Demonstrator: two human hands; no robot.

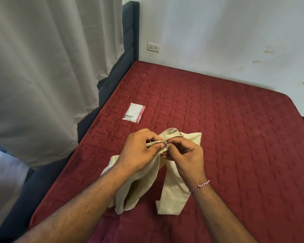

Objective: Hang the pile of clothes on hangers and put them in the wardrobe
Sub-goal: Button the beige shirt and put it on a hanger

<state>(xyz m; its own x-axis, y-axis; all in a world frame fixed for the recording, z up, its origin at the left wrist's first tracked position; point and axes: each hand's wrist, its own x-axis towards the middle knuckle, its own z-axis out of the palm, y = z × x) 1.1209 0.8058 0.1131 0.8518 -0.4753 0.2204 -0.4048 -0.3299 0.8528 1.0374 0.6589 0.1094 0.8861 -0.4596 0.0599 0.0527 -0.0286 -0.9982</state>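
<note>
A cream-coloured garment [174, 188] hangs from both my hands above the red quilted mattress [226, 128], its lower ends resting on the mattress. My left hand [139, 151] pinches a bunched edge of the cloth near its top. My right hand [184, 155] pinches the same edge right beside it, fingertips almost touching the left thumb. A red-and-white thread band sits on my right wrist. No hanger or wardrobe is in view.
A small flat plastic packet [134, 113] lies on the mattress beyond my hands. A grey curtain [47, 76] hangs at the left over a dark blue headboard [130, 37]. A white wall with a socket plate [153, 47] runs behind the bed.
</note>
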